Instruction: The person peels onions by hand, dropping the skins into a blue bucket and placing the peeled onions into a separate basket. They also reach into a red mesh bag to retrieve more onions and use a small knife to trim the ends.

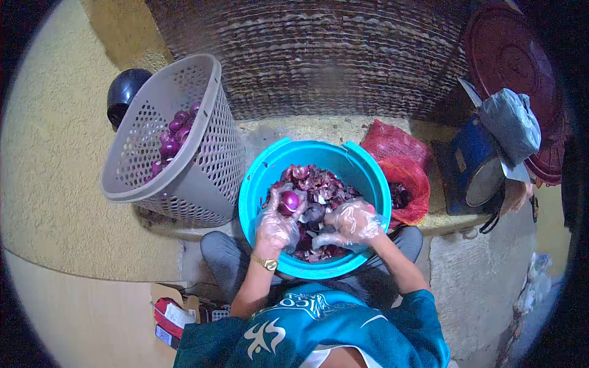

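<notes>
My left hand, in a clear plastic glove, is closed round a smooth purple onion above the turquoise tub. On the tub's right side, my right hand, also gloved, has its fingers curled with the thumb side toward the onion. A small reddish spot shows at its knuckles, but whatever it grips is hidden. Loose onion skins fill the bottom of the tub below both hands. A dark, round onion-like piece lies among the skins between the hands.
On the left stands a grey perforated basket holding several purple onions. Red mesh sacks lean behind the tub's right side. Farther right is a blue scale with a grey plastic bag on it. A dark round object sits behind the basket.
</notes>
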